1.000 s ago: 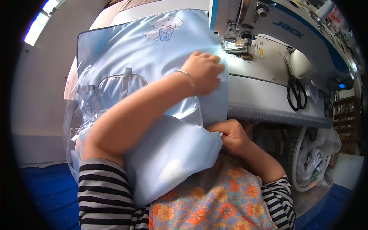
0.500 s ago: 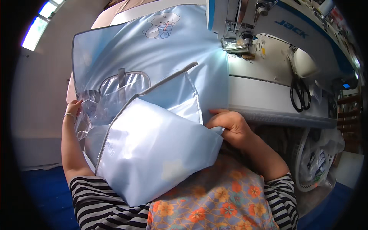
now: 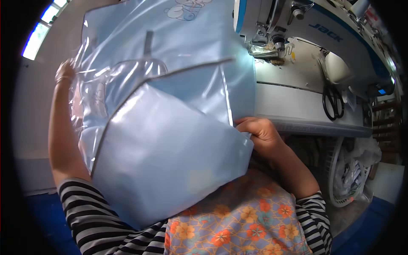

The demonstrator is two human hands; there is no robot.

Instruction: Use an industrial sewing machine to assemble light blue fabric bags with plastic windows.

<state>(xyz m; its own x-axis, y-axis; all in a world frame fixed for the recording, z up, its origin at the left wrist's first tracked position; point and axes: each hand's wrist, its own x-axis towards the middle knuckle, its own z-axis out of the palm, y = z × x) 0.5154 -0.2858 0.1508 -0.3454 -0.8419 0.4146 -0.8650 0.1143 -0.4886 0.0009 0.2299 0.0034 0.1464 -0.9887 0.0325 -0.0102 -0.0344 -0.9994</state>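
A large light blue sheet of cloth (image 3: 204, 36) with a cartoon animal print and grey binding spreads beside the sewing machine. Over its left part lies a clear plastic sheet (image 3: 91, 85), wrinkled and shiny. My left hand (image 3: 65, 73), somewhat blurred, is raised at the far left, closed on the plastic's edge. A folded-over blue panel (image 3: 170, 148) with a grey-bound edge rests across my lap. My right hand (image 3: 260, 131) pinches the cloth at the panel's right corner, near the table's front edge; its fingertips are partly hidden by cloth.
The white and blue sewing machine (image 3: 340, 55) stands at the right, its lamp lit over the needle area. Black-handled scissors (image 3: 332, 102) lie on the white table (image 3: 280, 100). Below, a white plastic basket (image 3: 335, 187) holds bags and scraps.
My left hand has swung up and outward to the left, spreading the clear plastic over the cloth. The cloth's far part has shifted away from me. My right hand has barely moved.
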